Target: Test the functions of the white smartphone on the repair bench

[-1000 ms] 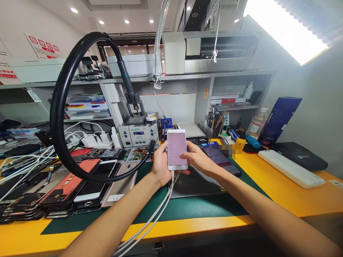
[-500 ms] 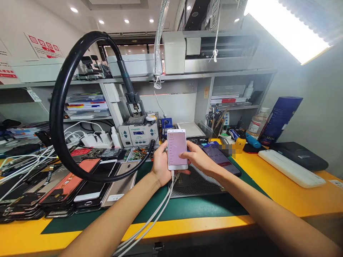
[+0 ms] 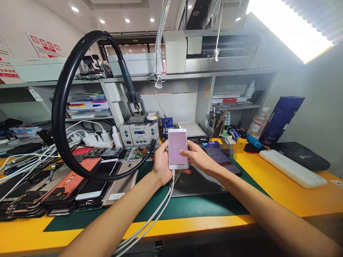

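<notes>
A white smartphone (image 3: 177,144) is held upright above the bench, its lit screen showing a pinkish list. My left hand (image 3: 161,162) wraps round its left side and lower back. From the right, my right hand (image 3: 199,157) grips the phone too, with the thumb over the right part of the screen and fingers behind. A white charging cable (image 3: 173,175) is plugged into the phone's bottom edge and runs down past the bench's front. Under the hands lies a black perforated plate (image 3: 198,187). Beside my right wrist a dark phone (image 3: 222,160) displays a timer.
Stacked phones and phone parts (image 3: 61,189) fill the left side. A thick black hose (image 3: 57,117) loops from the soldering station (image 3: 140,134). A green mat (image 3: 150,210) covers the yellow bench. A white power bank-like block (image 3: 292,167) and a clear bottle (image 3: 258,123) stand at right.
The list on the phone's screen looks different, its lines now shorter and fainter. Both hands keep the same hold, and the view has shifted very slightly.
</notes>
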The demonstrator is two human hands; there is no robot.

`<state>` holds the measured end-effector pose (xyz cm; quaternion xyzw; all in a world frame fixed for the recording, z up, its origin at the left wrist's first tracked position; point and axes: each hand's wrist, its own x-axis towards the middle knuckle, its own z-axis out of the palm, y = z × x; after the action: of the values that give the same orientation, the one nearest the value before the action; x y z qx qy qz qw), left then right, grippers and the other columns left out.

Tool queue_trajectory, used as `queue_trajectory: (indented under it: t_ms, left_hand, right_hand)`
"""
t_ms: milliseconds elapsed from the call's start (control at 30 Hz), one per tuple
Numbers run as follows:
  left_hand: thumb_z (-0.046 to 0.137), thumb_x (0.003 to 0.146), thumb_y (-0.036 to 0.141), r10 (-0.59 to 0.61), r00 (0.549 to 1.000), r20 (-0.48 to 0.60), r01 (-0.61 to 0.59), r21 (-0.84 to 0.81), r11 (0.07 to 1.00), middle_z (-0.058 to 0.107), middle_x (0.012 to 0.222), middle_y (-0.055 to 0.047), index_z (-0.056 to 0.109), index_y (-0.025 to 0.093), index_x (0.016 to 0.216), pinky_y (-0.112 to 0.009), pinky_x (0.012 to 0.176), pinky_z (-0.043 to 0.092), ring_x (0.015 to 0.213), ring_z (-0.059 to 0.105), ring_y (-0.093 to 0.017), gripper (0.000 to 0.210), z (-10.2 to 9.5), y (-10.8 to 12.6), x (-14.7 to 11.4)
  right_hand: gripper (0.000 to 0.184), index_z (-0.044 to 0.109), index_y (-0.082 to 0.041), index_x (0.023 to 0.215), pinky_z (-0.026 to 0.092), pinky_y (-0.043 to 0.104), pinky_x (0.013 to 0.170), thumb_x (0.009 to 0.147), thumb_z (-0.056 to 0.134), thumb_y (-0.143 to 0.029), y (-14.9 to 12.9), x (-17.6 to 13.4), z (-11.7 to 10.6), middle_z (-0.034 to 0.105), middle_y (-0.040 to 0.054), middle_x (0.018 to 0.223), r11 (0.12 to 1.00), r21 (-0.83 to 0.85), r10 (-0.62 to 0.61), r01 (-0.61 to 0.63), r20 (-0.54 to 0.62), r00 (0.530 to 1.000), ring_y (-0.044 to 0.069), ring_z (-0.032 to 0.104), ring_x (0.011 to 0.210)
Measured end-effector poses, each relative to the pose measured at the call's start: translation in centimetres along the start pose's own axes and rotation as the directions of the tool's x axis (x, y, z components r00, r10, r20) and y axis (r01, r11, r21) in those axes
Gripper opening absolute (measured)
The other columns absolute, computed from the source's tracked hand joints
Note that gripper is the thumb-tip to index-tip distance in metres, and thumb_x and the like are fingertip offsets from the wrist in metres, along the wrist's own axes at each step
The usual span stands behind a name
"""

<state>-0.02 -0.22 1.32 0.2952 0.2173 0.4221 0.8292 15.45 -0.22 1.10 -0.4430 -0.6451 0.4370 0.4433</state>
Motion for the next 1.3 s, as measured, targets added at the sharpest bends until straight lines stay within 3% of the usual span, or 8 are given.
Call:
queue_trajectory:
  t_ms: [333,633,933,1067,1300]
  left_hand:
    - [0.032,0.102,0.055,-0.012,1.0,0.022,0.012,-0.018,1.0,0.074,0.097,-0.015,0.064,0.012,0.132,-0.043,0.071,0.062,0.082,0.073,-0.029,0.061,-0.22,-0.11,0.11]
    - [0.034,0.102,0.055,-0.007,1.0,0.019,0.007,-0.028,1.0,0.075,0.098,-0.015,0.064,0.012,0.133,-0.043,0.071,0.061,0.083,0.074,-0.029,0.061,-0.22,-0.16,0.1]
    - [0.035,0.102,0.054,-0.005,1.0,-0.006,0.005,-0.012,1.0,0.075,0.098,-0.015,0.064,0.013,0.133,-0.043,0.069,0.062,0.082,0.073,-0.028,0.06,-0.12,-0.11,0.09]
    - [0.035,0.102,0.055,-0.001,1.0,-0.011,0.001,0.003,1.0,0.074,0.097,-0.015,0.065,0.012,0.132,-0.042,0.066,0.062,0.08,0.073,-0.028,0.061,-0.26,-0.13,0.14]
    - [0.034,0.102,0.055,-0.007,1.0,-0.021,0.007,0.002,1.0,0.074,0.096,-0.016,0.065,0.011,0.13,-0.041,0.064,0.063,0.079,0.073,-0.027,0.061,-0.23,-0.16,0.13]
  right_hand:
    - [0.028,0.061,-0.02,0.105,0.041,0.03,0.07,0.095,0.049,-0.043,0.28,0.22,0.13,0.061,0.0005,0.084,1.0,0.007,0.002,-0.002,-0.027,1.0,0.017,0.053,0.076]
    - [0.035,0.059,-0.02,0.1,0.041,0.03,0.068,0.096,0.049,-0.053,0.52,0.21,0.07,0.059,0.0001,0.084,0.999,0.032,0.002,-0.001,-0.027,1.0,0.016,0.052,0.074]
    - [0.026,0.061,-0.018,0.109,0.046,0.033,0.074,0.089,0.054,-0.033,-0.33,-0.07,0.08,0.067,0.0048,0.099,0.999,-0.042,-0.007,0.006,-0.014,1.0,0.02,0.061,0.084]
    - [0.031,0.06,-0.018,0.112,0.049,0.034,0.079,0.081,0.059,-0.022,-0.17,-0.06,-0.01,0.069,0.0053,0.106,0.997,-0.077,-0.024,0.025,0.006,1.0,0.022,0.065,0.09]
    - [0.036,0.059,-0.018,0.113,0.051,0.035,0.078,0.077,0.061,-0.02,-0.34,-0.2,-0.07,0.07,0.0068,0.108,0.996,-0.084,-0.025,0.026,0.017,1.0,0.023,0.066,0.092]
